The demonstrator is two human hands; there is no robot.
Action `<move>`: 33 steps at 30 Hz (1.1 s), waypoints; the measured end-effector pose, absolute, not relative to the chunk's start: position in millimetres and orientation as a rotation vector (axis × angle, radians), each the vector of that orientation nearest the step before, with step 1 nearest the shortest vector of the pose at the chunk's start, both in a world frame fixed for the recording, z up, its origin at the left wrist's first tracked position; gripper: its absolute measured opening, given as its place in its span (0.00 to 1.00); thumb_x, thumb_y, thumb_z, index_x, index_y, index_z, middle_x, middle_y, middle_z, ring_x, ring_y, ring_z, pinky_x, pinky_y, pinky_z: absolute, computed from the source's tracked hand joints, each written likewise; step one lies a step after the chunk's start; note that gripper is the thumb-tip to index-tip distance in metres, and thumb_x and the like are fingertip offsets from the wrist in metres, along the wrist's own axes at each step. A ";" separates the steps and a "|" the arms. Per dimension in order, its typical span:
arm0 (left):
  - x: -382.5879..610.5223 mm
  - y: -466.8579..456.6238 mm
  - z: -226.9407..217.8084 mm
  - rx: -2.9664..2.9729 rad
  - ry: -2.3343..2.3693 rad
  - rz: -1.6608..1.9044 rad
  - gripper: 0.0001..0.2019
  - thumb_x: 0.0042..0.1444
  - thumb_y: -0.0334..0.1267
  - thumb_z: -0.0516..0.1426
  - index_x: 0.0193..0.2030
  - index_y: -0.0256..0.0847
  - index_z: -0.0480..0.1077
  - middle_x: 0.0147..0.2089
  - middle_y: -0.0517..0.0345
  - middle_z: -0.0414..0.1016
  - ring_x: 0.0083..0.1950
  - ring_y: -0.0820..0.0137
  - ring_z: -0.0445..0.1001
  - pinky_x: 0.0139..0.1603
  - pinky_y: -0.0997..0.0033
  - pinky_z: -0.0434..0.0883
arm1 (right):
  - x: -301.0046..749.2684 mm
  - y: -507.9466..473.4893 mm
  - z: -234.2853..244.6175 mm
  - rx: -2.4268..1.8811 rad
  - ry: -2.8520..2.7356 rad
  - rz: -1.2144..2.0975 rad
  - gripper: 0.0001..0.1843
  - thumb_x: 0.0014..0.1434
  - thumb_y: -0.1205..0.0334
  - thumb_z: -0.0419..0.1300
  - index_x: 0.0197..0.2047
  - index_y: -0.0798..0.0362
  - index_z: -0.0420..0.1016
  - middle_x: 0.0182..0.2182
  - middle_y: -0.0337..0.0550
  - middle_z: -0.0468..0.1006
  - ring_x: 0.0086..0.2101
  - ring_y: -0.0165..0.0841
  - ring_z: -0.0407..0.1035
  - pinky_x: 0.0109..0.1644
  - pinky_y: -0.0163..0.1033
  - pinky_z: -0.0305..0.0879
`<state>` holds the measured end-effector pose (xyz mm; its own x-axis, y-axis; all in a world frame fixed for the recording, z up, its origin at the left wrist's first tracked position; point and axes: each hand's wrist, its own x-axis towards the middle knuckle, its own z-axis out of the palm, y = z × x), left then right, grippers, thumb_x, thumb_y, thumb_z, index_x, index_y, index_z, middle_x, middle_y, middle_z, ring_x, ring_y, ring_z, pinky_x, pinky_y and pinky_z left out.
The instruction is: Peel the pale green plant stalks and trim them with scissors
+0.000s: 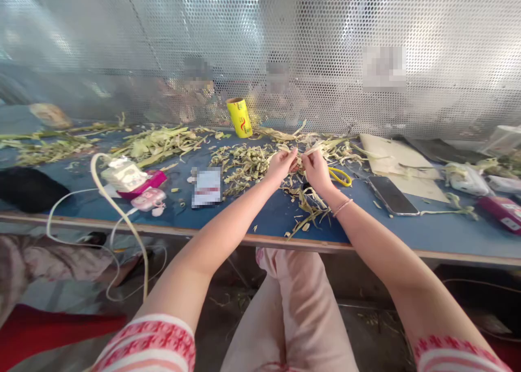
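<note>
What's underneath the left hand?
Beside the left hand you can see curly plant scraps on the blue table. The hand and its forearm cover whatever is directly underneath, so that bit can't be seen.

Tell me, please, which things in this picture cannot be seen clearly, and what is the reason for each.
All in the head view:
What exactly the left hand and right hand have between them: hidden by the hands themselves.
Print on the pale card: pixelated.
Fine lettering on the yellow tube: too small.
Rest of the black object: cut off by the left edge.
Rest of the magenta box: right edge.
</note>
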<state>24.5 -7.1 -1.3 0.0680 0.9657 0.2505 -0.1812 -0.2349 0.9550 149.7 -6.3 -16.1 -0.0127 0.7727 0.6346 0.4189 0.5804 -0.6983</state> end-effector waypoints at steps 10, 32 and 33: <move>19.5 -5.0 -5.1 1.928 1.403 1.482 0.11 0.63 0.37 0.49 0.29 0.40 0.63 0.23 0.60 0.67 0.28 0.71 0.69 0.34 0.72 0.62 | 148.9 -8.9 -14.1 -1.087 -1.797 0.215 0.04 0.58 0.60 0.52 0.33 0.49 0.62 0.26 0.42 0.72 0.30 0.36 0.68 0.38 0.41 0.63; 32.7 -4.5 -7.1 1.234 1.120 1.300 0.10 0.65 0.34 0.45 0.30 0.42 0.55 0.20 0.67 0.60 0.20 0.75 0.64 0.29 0.74 0.63 | 145.4 7.1 -27.8 -1.035 -1.799 0.196 0.05 0.59 0.65 0.49 0.32 0.48 0.54 0.31 0.44 0.68 0.35 0.37 0.63 0.44 0.47 0.64; 33.6 -4.3 -7.6 1.174 1.093 1.300 0.10 0.65 0.34 0.44 0.31 0.42 0.54 0.20 0.68 0.59 0.19 0.76 0.63 0.28 0.74 0.63 | 144.2 5.9 -27.2 -1.024 -1.803 0.194 0.05 0.60 0.65 0.49 0.32 0.48 0.55 0.31 0.45 0.68 0.36 0.37 0.63 0.45 0.48 0.64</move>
<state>33.6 -4.3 -7.6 0.0028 0.9981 0.0614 -0.1105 -0.0608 0.9920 144.2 5.9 -27.2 -0.1291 0.7152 0.6869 0.5530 0.6269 -0.5488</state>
